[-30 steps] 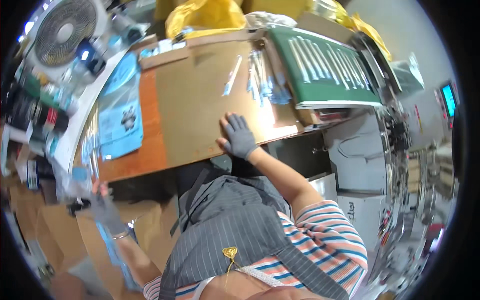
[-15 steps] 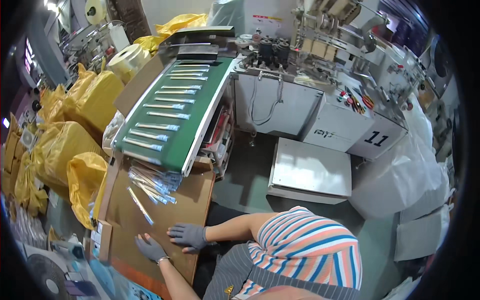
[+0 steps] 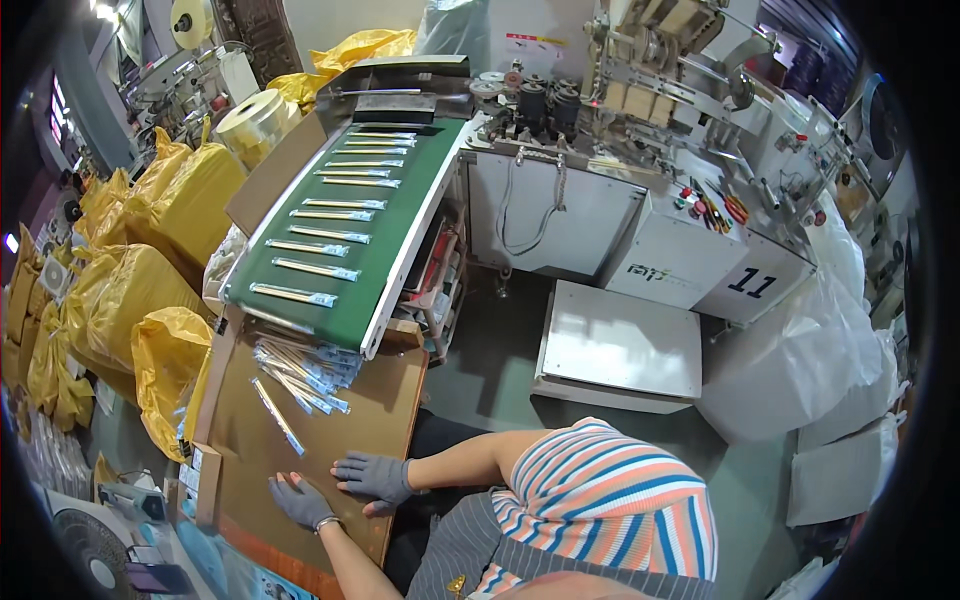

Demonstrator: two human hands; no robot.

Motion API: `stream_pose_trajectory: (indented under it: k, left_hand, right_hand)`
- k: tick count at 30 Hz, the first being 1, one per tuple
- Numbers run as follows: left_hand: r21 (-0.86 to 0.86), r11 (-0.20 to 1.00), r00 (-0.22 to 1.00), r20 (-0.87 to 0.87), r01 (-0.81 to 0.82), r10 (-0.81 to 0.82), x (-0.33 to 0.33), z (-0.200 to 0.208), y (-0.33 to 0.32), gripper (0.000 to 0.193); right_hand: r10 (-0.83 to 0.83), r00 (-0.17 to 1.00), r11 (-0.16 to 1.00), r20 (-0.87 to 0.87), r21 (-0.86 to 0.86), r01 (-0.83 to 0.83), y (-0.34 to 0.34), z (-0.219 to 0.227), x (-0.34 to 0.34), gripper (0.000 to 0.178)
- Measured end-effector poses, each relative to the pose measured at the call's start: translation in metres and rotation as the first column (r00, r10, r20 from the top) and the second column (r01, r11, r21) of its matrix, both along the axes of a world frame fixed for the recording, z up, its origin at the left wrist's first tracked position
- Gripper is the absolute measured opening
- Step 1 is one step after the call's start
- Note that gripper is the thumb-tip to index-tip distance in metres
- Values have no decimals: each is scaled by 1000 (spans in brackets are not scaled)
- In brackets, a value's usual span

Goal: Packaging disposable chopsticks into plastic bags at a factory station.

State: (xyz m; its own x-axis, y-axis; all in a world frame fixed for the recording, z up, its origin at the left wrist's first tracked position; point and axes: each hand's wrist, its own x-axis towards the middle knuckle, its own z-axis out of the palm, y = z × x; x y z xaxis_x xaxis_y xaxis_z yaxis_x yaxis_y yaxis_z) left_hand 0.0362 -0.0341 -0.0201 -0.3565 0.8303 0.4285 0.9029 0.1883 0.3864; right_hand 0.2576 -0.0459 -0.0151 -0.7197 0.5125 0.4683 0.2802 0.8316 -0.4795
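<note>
Both my hands wear grey gloves that leave the fingertips bare. My left hand (image 3: 301, 501) lies flat on the brown work board (image 3: 240, 440), fingers stretched out and nothing in them. To its right, near the board's edge, my right hand (image 3: 373, 476) also rests flat with fingers extended and holds nothing. Beyond them one slim wrapped packet of chopsticks (image 3: 277, 415) lies alone, slanted. A loose heap of similar packets (image 3: 300, 372) is piled under the near end of the green conveyor belt (image 3: 345, 235). Several more packets lie crosswise along the belt.
Yellow sacks (image 3: 125, 300) crowd the left side, one open yellow bag (image 3: 170, 370) beside the board. A white low box (image 3: 625, 335) stands on the floor to the right. Machinery (image 3: 650, 80) fills the back right, with hand tools (image 3: 715, 205) on a cabinet.
The packets on the belt have travelled toward its near end, closer to the heap. My hands rest in nearly the same place, still flat on the board.
</note>
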Motion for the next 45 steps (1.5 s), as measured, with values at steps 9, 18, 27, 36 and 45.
stream_pose_trajectory:
  k: [9, 18, 27, 36, 45]
  left_hand:
    - [51, 999, 1000, 4, 8, -9, 2, 0, 1, 43]
    - [57, 998, 1000, 8, -2, 2, 1, -1, 2, 41]
    - [87, 996, 999, 53, -11, 6, 3, -2, 2, 42]
    - [81, 997, 999, 50, -18, 14, 5, 1, 1, 40]
    - [76, 997, 998, 52, -27, 23, 6, 5, -1, 39]
  right_hand:
    - [0, 1000, 998, -23, 63, 1, 1, -9, -2, 72]
    - [13, 1000, 998, 19, 60, -14, 2, -4, -2, 71]
    - [-4, 1000, 994, -30, 110, 8, 4, -7, -4, 72]
    - [1, 999, 996, 44, 93, -5, 3, -4, -2, 70]
    - [-22, 1000, 992, 10, 126, 20, 1, 0, -2, 72]
